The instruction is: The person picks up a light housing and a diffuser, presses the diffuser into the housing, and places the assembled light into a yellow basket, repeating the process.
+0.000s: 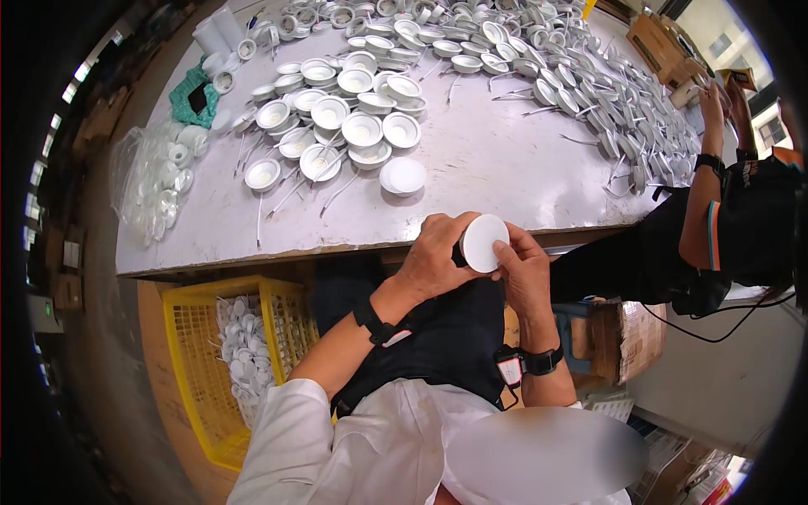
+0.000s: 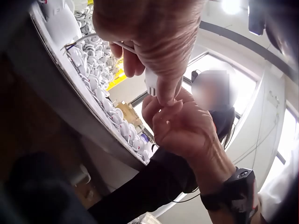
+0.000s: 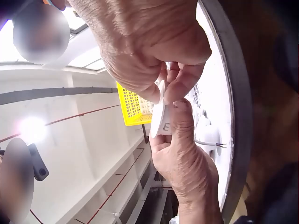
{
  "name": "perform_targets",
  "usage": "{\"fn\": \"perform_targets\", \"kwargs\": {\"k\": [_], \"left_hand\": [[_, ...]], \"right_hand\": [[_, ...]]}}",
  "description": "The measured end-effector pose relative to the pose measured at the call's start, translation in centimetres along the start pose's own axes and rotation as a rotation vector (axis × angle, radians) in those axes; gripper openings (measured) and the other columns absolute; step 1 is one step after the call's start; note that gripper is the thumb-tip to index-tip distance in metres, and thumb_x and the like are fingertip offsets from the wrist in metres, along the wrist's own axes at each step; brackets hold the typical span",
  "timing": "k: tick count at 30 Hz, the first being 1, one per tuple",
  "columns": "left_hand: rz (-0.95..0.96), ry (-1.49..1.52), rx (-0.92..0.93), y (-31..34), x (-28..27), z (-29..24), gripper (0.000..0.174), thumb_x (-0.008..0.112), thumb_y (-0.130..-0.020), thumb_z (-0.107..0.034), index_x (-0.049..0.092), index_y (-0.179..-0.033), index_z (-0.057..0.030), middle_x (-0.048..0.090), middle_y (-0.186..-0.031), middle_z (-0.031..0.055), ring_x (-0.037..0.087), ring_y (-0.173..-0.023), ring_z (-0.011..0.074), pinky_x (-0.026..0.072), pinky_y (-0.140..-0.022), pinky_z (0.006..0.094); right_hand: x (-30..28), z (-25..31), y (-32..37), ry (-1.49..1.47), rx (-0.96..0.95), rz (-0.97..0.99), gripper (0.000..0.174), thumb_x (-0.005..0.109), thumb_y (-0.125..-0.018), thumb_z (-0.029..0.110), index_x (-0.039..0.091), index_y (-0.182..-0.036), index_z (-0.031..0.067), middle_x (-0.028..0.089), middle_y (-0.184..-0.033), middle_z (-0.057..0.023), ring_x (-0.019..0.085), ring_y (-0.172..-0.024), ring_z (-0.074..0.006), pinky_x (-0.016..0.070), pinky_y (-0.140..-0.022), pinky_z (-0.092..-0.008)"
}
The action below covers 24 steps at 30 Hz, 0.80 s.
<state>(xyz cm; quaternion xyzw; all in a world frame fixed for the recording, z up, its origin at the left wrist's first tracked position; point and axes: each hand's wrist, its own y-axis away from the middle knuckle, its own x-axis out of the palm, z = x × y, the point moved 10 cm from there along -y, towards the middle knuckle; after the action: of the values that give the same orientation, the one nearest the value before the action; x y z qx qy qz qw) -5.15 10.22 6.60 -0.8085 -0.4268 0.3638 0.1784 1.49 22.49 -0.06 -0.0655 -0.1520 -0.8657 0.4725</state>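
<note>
A round white downlight (image 1: 485,242), with a flat white face, is held between both hands just in front of the table's edge. The left hand (image 1: 432,257) grips its side and back. On the other side the right hand (image 1: 527,271) pinches the rim, its thumb lying on the face. From the light a white cable (image 2: 86,39) with bare wire ends sticks out past the left hand. In the right wrist view printed lettering shows on the side of the downlight (image 3: 161,119). Closest on the table lies another white light with a flat face (image 1: 402,176).
Bowl-shaped white lamp housings (image 1: 328,113) with cables cover much of the table (image 1: 497,181). A plastic bag (image 1: 139,181) and green cloth (image 1: 193,97) lie at left. Below stands a yellow crate (image 1: 189,370) of white discs (image 1: 244,345). Another person's arm (image 1: 703,194) is at right.
</note>
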Motion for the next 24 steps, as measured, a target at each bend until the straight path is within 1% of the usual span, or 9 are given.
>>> {"fn": "perform_targets", "kwargs": {"k": [3, 5, 6, 7, 10, 17, 19, 23, 24], "left_hand": [[0.098, 0.020, -0.035, 0.3, -1.3, -0.2, 0.071, 0.078, -0.059, -0.024, 0.045, -0.119, -0.0035, 0.059, -0.090, 0.0127, 0.055, -0.078, 0.0295, 0.0382, -0.083, 0.0366], [0.318, 0.211, -0.166, 0.8, -0.7, 0.6, 0.073, 0.078, -0.060, -0.029, 0.047, -0.120, -0.0025, 0.055, -0.106, 0.0163, 0.049, -0.098, 0.0320, 0.0379, -0.089, 0.0377], [0.279, 0.209, -0.178, 0.4, -1.5, 0.4, 0.060, 0.070, -0.071, -0.033, 0.050, -0.117, -0.0008, 0.059, -0.101, 0.0163, 0.054, -0.093, 0.0302, 0.0418, -0.085, 0.0350], [0.276, 0.209, -0.183, 0.3, -1.5, 0.3, 0.060, 0.070, -0.071, -0.033, 0.050, -0.117, -0.0008, 0.059, -0.101, 0.0163, 0.054, -0.093, 0.0302, 0.0418, -0.085, 0.0350], [0.250, 0.233, -0.446, 1.0, -1.6, 2.3, 0.034, 0.056, -0.082, -0.028, 0.059, -0.101, -0.0002, 0.063, -0.078, 0.0218, 0.064, -0.074, 0.0338, 0.0485, -0.065, 0.0380], [0.242, 0.205, -0.564, 2.3, -4.8, 2.1, 0.029, 0.055, -0.082, -0.024, 0.061, -0.096, -0.0001, 0.063, -0.081, 0.0221, 0.063, -0.077, 0.0352, 0.0487, -0.068, 0.0369], [0.236, 0.171, -0.577, 2.9, -5.5, 2.8, 0.028, 0.057, -0.083, -0.017, 0.060, -0.106, -0.0011, 0.066, -0.086, 0.0115, 0.061, -0.077, 0.0142, 0.0478, -0.071, 0.0281], [0.104, 0.340, -0.696, 5.1, -7.4, 5.1, 0.027, 0.057, -0.082, -0.019, 0.061, -0.099, 0.0003, 0.065, -0.080, 0.0143, 0.063, -0.073, 0.0175, 0.0482, -0.067, 0.0300], [0.010, 0.312, -0.724, 6.2, -9.0, 5.6, 0.027, 0.057, -0.083, -0.020, 0.061, -0.100, 0.0013, 0.065, -0.080, 0.0123, 0.061, -0.073, 0.0135, 0.0477, -0.067, 0.0281]], "right_hand": [[0.4, 0.2, 0.3, 0.012, -0.029, -0.004, 0.034, 0.063, -0.080, 0.005, 0.055, -0.111, -0.0042, 0.060, -0.090, -0.0068, 0.055, -0.065, -0.0071, 0.0443, -0.048, -0.0160], [1.1, 0.3, 0.4, 0.047, -0.025, 0.044, 0.033, 0.065, -0.080, 0.006, 0.056, -0.111, -0.0035, 0.061, -0.091, -0.0067, 0.055, -0.069, -0.0068, 0.0451, -0.049, -0.0161], [1.5, 0.3, 0.6, 0.049, -0.021, 0.047, 0.033, 0.065, -0.080, 0.006, 0.056, -0.111, -0.0035, 0.061, -0.091, -0.0067, 0.055, -0.069, -0.0068, 0.0451, -0.049, -0.0161], [2.1, 0.6, 0.8, 0.087, -0.051, 0.082, 0.034, 0.065, -0.079, 0.006, 0.056, -0.111, -0.0031, 0.060, -0.090, -0.0060, 0.055, -0.068, -0.0067, 0.0454, -0.050, -0.0163], [3.6, 0.8, 1.2, 0.157, -0.077, 0.151, 0.034, 0.066, -0.079, 0.006, 0.056, -0.110, -0.0025, 0.059, -0.086, -0.0040, 0.054, -0.068, -0.0063, 0.0458, -0.050, -0.0163], [7.4, -0.1, 1.9, 0.138, 0.006, 0.281, 0.029, 0.065, -0.080, 0.005, 0.054, -0.105, -0.0010, 0.055, -0.077, 0.0004, 0.052, -0.063, -0.0037, 0.0451, -0.049, -0.0157], [8.6, -0.4, 1.6, 0.133, 0.011, 0.304, 0.029, 0.065, -0.080, 0.005, 0.053, -0.105, -0.0006, 0.055, -0.076, 0.0003, 0.051, -0.062, -0.0031, 0.0445, -0.048, -0.0155], [11.1, -1.6, 0.8, 0.125, 0.028, 0.362, 0.029, 0.065, -0.080, 0.005, 0.053, -0.105, -0.0009, 0.052, -0.073, 0.0018, 0.049, -0.057, -0.0023, 0.0427, -0.047, -0.0154], [11.9, -1.7, 0.5, 0.111, 0.002, 0.407, 0.029, 0.064, -0.080, 0.005, 0.053, -0.106, -0.0013, 0.051, -0.071, 0.0021, 0.048, -0.056, -0.0027, 0.0423, -0.047, -0.0160]]}}
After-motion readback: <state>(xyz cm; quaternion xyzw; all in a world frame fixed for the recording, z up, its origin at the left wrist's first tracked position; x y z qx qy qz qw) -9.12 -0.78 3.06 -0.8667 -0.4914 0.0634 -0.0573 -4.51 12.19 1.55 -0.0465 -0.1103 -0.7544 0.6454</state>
